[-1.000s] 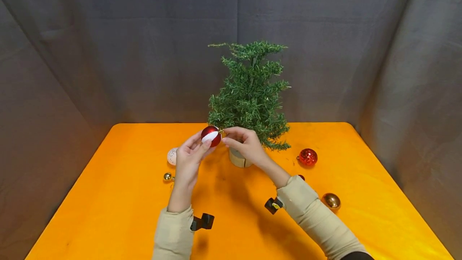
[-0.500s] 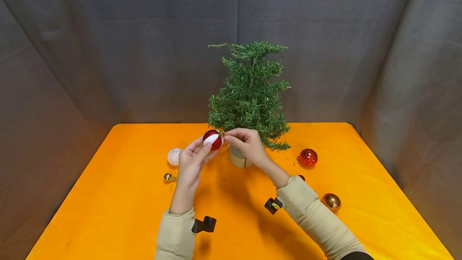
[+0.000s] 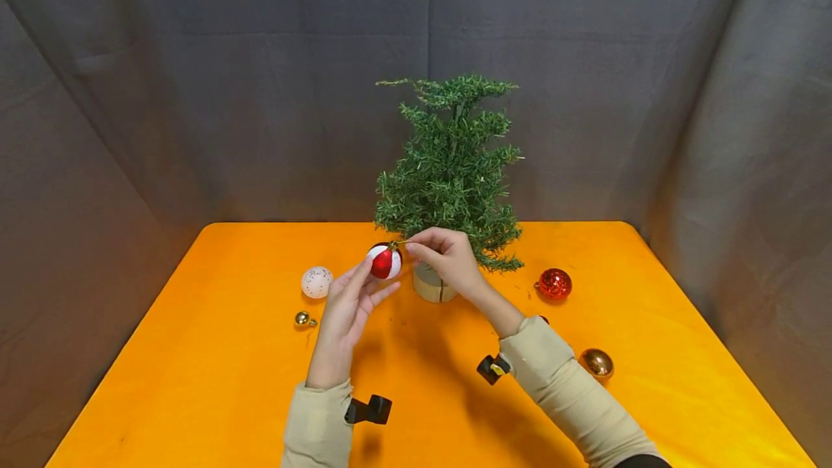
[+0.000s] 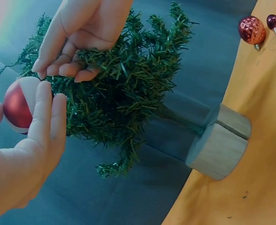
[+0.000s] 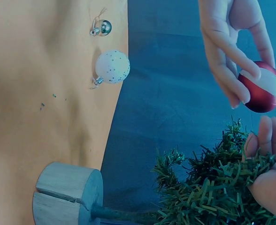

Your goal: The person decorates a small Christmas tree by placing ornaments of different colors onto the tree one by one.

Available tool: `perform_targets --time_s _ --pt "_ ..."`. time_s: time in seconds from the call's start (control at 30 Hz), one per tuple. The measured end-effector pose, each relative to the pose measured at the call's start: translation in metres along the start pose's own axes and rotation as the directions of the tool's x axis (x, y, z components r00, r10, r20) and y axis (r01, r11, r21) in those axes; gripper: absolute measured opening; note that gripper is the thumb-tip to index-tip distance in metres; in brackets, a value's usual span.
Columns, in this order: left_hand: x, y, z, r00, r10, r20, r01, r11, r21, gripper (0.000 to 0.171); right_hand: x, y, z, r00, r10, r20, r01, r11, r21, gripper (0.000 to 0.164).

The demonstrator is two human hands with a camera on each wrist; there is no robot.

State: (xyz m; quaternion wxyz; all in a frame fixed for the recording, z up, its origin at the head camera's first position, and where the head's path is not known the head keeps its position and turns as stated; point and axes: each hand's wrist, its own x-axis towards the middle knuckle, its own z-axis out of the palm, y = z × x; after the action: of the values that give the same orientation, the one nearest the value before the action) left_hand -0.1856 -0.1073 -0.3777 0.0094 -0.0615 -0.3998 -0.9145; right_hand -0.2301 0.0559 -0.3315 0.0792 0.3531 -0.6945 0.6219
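Two hands (image 3: 347, 309) (image 3: 451, 260) have turned the striped bauble (image 3: 385, 263).

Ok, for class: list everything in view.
Striped ball: 1, red and white, near tree
Thread: 1, gold, on striped ball
Tree: 1, green, on brown base
Speckled ball: 1, white, left of tree
Small ball: 1, gold, by speckled ball
Textured ball: 1, red, right of tree
Tiny ball: 1, dark red, by textured ball
Large ball: 1, gold, table's right
Table: 1, orange, below
Curtain: count unclear, grey, behind table
Cameras: 2, black, on wrists
Sleeves: 2, beige, on forearms
Left grip: 1, holding striped ball
Right grip: 1, pinching thread
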Motion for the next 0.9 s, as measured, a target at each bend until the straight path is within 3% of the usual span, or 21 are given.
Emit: perform_targets --time_s 0.2,0.53,0.73,0.9 --pt "0.002 -0.006 -0.006 0.999 -0.033 -0.016 0.033 0.999 -0.033 0.022 0.000 0.000 0.000 1.000 0.003 -0.011 -0.002 1.000 0.027 0.009" --pt "0.005 -0.013 -0.011 0.995 -0.099 -0.002 0.099 0.995 0.003 0.029 0.003 0.026 -0.002 0.997 -0.049 -0.051 0.053 0.996 0.078 0.009" --pt "0.007 -0.016 -0.014 0.990 -0.144 -0.006 0.144 0.990 -0.001 0.028 0.003 0.023 -0.001 0.998 -0.043 -0.039 0.046 0.995 0.090 0.009" --pt "0.008 -0.017 -0.015 0.983 -0.179 0.037 0.178 0.984 0.025 0.030 0.003 0.009 0.001 0.999 -0.041 -0.034 0.043 0.997 0.070 0.009"
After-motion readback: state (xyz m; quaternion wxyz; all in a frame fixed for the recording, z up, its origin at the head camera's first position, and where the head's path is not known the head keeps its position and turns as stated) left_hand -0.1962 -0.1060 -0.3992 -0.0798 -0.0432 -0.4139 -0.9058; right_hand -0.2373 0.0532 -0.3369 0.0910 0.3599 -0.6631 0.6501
